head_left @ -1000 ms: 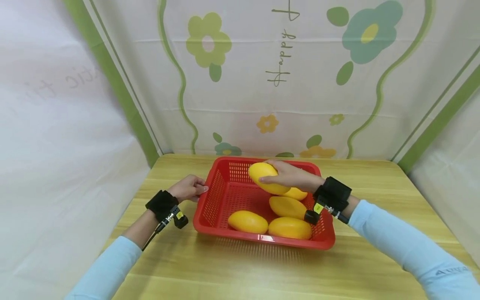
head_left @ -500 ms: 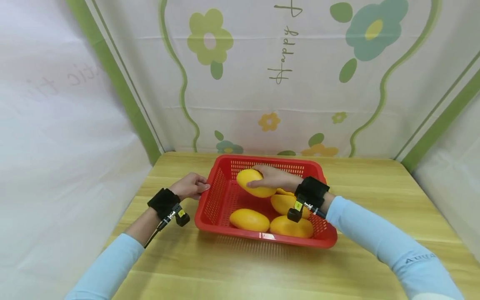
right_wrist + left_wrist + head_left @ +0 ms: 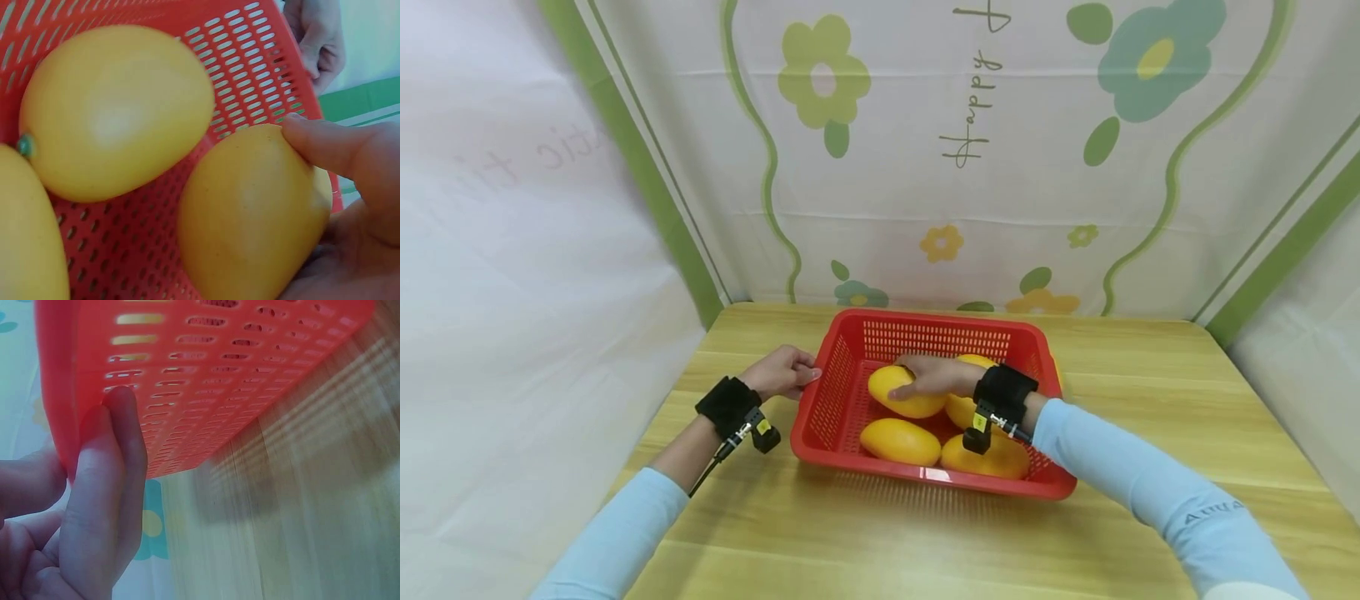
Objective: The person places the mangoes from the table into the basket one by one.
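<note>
A red slotted plastic basket [image 3: 861, 467] stands on the table with several yellow mangoes inside. My left hand [image 3: 781, 372] pinches its left rim; in the left wrist view the thumb and fingers [image 3: 94, 500] lie on opposite sides of that rim. Low inside the basket, my right hand [image 3: 934, 375] grips a mango [image 3: 895, 397], its thumb over the near side. One mango [image 3: 900, 442] lies at the front left, beside another [image 3: 1006, 460] partly covered by the wrist camera. Behind my right hand and wrist, further mangoes [image 3: 977, 360] are partly hidden.
The wooden table [image 3: 865, 550] extends in front of the basket and to both sides. A white floral cloth [image 3: 880, 183] hangs behind its back edge, with white sheets at left and right. A yellow sliver [image 3: 1057, 371] shows past the basket's right rim.
My right hand has moved left and down into the basket with the mango. The left hand keeps its hold on the rim. More of the back mango shows now.
</note>
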Demonstrator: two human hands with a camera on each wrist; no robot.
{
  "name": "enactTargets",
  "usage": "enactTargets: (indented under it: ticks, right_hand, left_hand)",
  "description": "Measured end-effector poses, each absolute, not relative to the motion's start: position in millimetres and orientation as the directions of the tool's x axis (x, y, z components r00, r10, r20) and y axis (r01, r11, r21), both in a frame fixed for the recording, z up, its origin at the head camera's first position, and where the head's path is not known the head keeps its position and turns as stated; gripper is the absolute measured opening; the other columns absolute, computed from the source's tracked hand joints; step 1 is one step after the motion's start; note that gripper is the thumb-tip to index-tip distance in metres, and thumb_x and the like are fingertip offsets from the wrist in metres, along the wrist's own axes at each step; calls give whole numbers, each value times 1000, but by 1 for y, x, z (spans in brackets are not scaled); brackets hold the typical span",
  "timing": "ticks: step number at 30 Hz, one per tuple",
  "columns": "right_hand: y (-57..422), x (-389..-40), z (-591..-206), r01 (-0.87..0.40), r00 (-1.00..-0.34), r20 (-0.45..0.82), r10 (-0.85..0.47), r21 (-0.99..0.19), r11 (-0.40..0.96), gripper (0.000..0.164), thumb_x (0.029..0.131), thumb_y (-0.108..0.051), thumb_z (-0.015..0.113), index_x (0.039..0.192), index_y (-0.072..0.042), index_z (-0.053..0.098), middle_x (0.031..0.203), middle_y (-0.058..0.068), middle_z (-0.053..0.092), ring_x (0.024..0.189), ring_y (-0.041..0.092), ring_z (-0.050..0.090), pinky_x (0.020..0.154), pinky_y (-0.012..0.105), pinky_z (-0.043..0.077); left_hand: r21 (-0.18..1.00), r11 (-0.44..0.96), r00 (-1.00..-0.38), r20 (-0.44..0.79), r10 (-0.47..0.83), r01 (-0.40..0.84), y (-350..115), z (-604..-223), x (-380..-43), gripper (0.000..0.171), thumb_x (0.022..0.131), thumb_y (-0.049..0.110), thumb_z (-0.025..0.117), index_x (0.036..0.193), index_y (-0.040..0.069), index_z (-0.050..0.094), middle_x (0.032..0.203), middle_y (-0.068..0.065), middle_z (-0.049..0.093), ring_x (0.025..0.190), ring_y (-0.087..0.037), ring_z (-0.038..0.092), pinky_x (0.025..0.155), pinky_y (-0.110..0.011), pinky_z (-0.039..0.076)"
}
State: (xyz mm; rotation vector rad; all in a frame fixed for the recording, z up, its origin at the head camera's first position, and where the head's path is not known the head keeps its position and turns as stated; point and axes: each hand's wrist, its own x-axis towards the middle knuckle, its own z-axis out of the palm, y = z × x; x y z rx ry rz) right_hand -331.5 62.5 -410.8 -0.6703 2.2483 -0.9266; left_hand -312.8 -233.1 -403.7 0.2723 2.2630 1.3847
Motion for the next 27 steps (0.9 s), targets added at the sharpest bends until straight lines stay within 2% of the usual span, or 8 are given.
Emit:
enactTargets:
  ticks: [2, 11, 16, 22, 25, 27]
  right_hand:
    - [63, -330, -413, -207, -680, -361, -638, -740, 640, 77, 88, -40, 66, 148, -5, 32, 150, 15, 37, 134, 30, 34, 115, 53, 25]
    - [70, -324, -418, -83, -679, -441, -587, -748, 658, 76, 84, -45, 68, 146, -15, 38, 142, 6, 46, 127, 29, 39, 112, 57, 26]
    - [72, -314, -417, 34, -661, -456, -595, -811, 583, 73, 86, -42, 67, 147, -17, 36, 143, 6, 44, 126, 29, 39, 112, 58, 25]
    - [77, -300, -413, 199, -648, -486, -586, -851, 486, 82, 83, -39, 70, 151, -19, 29, 150, 4, 37, 130, 29, 34, 114, 58, 22]
    - [79, -298, -411, 208, -648, -482, -590, -857, 472, 82, 82, -39, 71, 151, -19, 30, 150, 3, 36, 131, 28, 34, 114, 57, 23]
    - [78, -304, -410, 100, -654, -460, -600, -839, 534, 77, 86, -39, 67, 150, -15, 32, 150, 5, 38, 132, 29, 35, 114, 57, 23]
  left_hand:
    - [881, 469, -868, -283, 408, -67, -233, -404, -312, 28, 100, 5, 48, 117, -15, 56, 94, -22, 71, 79, -22, 71, 72, -36, 62]
    - [882, 468, -866, -282, 413, -64, -233, -402, -310, 28, 100, 5, 47, 118, -15, 56, 96, -24, 71, 80, -22, 71, 73, -37, 61]
    - [882, 466, -868, -280, 410, -65, -232, -401, -310, 28, 100, 5, 47, 118, -15, 56, 98, -26, 70, 80, -22, 71, 73, -37, 61]
    - [885, 459, -869, -282, 407, -73, -233, -404, -311, 28, 100, 6, 48, 118, -14, 56, 98, -26, 70, 80, -23, 71, 73, -37, 61]
    - [886, 457, -869, -282, 406, -74, -233, -405, -312, 28, 100, 6, 48, 118, -15, 56, 98, -26, 70, 80, -22, 70, 73, -37, 61]
    - [886, 458, -868, -283, 407, -74, -233, -405, -312, 28, 100, 5, 48, 118, -15, 56, 99, -26, 70, 80, -22, 70, 73, -36, 61]
